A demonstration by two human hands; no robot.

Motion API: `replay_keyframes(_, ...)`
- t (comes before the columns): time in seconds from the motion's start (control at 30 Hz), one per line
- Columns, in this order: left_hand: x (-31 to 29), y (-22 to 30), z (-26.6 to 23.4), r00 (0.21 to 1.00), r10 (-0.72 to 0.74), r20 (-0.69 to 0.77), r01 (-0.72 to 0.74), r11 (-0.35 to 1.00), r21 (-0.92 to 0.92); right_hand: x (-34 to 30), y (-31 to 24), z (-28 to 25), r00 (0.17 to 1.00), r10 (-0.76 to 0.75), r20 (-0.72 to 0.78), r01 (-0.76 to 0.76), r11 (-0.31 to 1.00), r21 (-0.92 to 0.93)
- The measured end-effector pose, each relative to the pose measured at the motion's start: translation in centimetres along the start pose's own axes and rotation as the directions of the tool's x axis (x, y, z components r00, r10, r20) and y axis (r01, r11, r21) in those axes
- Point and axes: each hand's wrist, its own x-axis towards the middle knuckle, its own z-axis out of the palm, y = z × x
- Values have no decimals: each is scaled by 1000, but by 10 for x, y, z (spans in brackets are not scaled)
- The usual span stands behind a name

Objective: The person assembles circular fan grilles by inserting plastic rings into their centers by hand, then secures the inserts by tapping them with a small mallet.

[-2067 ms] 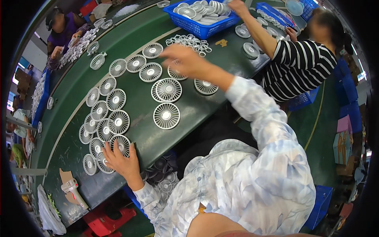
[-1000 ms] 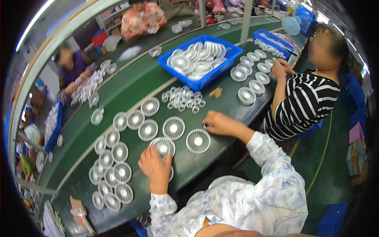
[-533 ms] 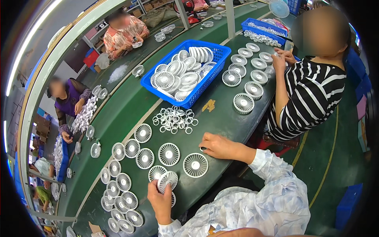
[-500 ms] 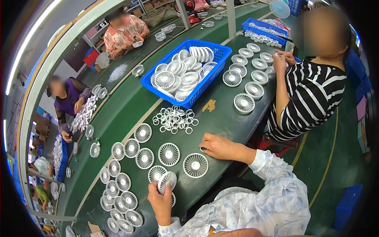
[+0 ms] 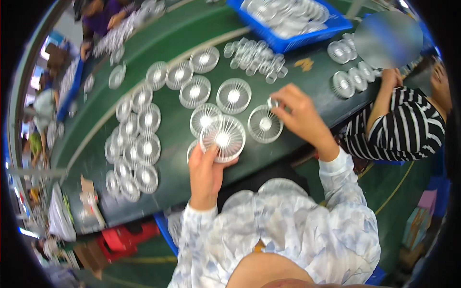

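My left hand (image 5: pixel 205 173) grips a white round slatted grille (image 5: pixel 223 140) by its near rim, its slatted face turned up. Between the thumb and fingers of my right hand (image 5: pixel 303 117) is a small white ring (image 5: pixel 273 102), blurred by motion. Just under it a separate grille (image 5: pixel 265 124) lies flat on the green table. Another grille (image 5: pixel 233 96) rests farther back, and one more (image 5: pixel 203 120) is partly covered by the held one. Several loose small rings (image 5: pixel 254 58) are heaped beyond my hands.
A blue basket (image 5: pixel 288 45) full of grilles stands at the back. Rows of grilles (image 5: pixel 148 149) cover the table's left part. A co-worker in a striped top (image 5: pixel 401 127) sits at the right beside more grilles (image 5: pixel 344 84). A small cardboard box (image 5: pixel 91 204) sits at the left table edge.
The view has swung, shifting everything in the picture. My left hand has turned its grille face up and away from the stack. My right hand has come up with the ring, over a lying grille.
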Motion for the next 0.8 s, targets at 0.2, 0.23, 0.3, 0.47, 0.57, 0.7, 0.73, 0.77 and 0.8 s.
replay_keyframes(0.2,-15,-9,-2,997,61,38,-60,998,-13,-4,-72,38,980,-154,122,106,937,334)
replay_keyframes(0.23,-17,-10,-2,997,73,31,-73,997,-4,-6,-79,45,980,-160,120,111,933,343)
replay_keyframes(0.3,-22,-12,0,996,92,-10,-91,995,32,-10,-87,56,981,-142,130,88,931,355)
replay_keyframes(0.47,-33,-15,-3,978,206,28,-208,974,87,-19,-89,70,981,-185,60,161,946,283)
replay_keyframes(0.57,-32,-19,2,965,262,6,-260,956,138,-18,-87,70,982,-184,47,165,950,265)
replay_keyframes(0.7,-30,-22,6,938,345,42,-345,906,247,-13,-83,65,967,-254,31,242,948,206)
replay_keyframes(0.73,-28,-21,6,932,357,57,-358,892,275,-14,-83,65,968,-251,28,240,949,205)
replay_keyframes(0.77,-28,-21,6,939,339,56,-341,903,260,-15,-83,67,967,-254,19,244,947,210)
replay_keyframes(0.8,-28,-21,3,939,340,55,-342,902,263,-17,-84,70,965,-261,10,252,943,218)
